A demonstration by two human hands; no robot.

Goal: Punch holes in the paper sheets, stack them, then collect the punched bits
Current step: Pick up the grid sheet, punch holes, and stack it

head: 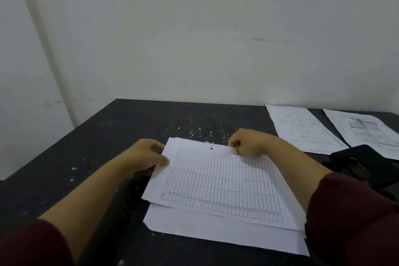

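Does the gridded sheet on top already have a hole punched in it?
Yes, the gridded sheet shows one dark round hole near its far edge, between the left hand and right hand gripping it.

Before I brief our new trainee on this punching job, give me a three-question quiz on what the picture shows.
1. True or false: the gridded sheet already has a punched hole.
2. Which of the hands pinches the sheet's far right corner?
3. The white bits lie: A) under the stack, B) on the dark table beyond the sheet, C) in a cup.

Key: 1 true; 2 the right hand, while the left hand holds the left edge; 3 B.
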